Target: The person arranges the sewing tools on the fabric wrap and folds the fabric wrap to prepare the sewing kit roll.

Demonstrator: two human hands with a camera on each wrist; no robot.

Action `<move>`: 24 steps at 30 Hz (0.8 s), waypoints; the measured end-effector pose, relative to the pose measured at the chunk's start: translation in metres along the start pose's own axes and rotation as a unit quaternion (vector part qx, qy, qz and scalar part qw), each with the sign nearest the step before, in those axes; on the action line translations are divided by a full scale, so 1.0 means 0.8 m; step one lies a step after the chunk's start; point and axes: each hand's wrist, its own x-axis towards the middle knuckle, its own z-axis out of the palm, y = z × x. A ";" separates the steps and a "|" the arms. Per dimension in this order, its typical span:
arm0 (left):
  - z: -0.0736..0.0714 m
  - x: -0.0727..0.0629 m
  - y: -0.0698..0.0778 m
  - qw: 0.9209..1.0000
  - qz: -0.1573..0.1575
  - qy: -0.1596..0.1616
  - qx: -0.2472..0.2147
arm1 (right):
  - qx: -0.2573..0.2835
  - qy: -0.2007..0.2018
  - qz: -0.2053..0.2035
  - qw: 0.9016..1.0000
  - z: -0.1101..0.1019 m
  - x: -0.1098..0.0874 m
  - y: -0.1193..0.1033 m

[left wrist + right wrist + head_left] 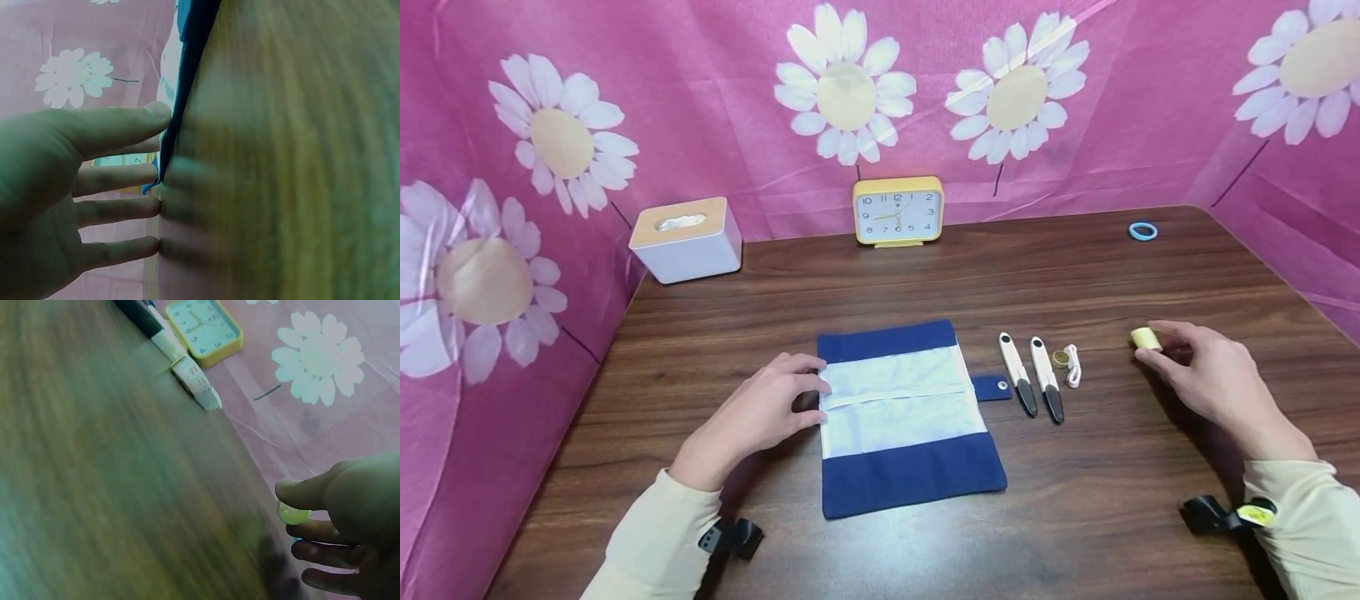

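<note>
**Navy pouch (898, 400) lies unfolded while the yellow cylinder (1146, 338) is pinched off to the right**

The only writing I can read clearly on my feed is the dial of the yellow clock (898, 211): black numerals 1 to 12, with one pointer towards the 9 and another near the 6. In the right wrist view, a looped white strip (192, 375) carries reddish figures, too blurred for me to vouch for. A yellow label (1257, 514) sits on the black mount at the right cuff, its lettering too small for me.

At the right hand (1217, 367), I see the grip clamped on the small cylinder between thumb and finger, out at the right of the worktop (1075, 500). The left hand (767, 398) has its grip apart, fingers extended and touching the pouch's left edge.

Between the right hand and the pouch I have clutter: two white-and-black tools (1047, 380) side by side, then a small gold disc (1060, 358), and the white strip just beside it. The pouch's snap strap (991, 387) reaches right up beside the nearer tool; I can't tell whether they touch.

Farther back are a white tissue box (688, 242) with a wood-look top and, at far right, a blue ring (1143, 238). Pink daisy-print cloth (715, 125) hangs behind everything.
</note>
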 end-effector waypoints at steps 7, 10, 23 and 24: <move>0.000 0.001 0.002 1.000 -0.005 -0.003 0.007 | 0.034 0.025 -0.007 0.999 -0.001 -0.005 -0.016; 0.001 0.001 0.003 1.000 -0.003 -0.002 0.010 | 0.044 0.027 -0.006 0.999 -0.001 -0.005 -0.024; 0.002 0.000 0.004 1.000 -0.004 0.001 0.017 | 0.075 0.019 -0.041 0.996 0.009 0.002 -0.096; 0.002 0.000 0.004 1.000 -0.005 0.001 0.018 | 0.079 0.015 -0.047 0.996 0.011 0.003 -0.104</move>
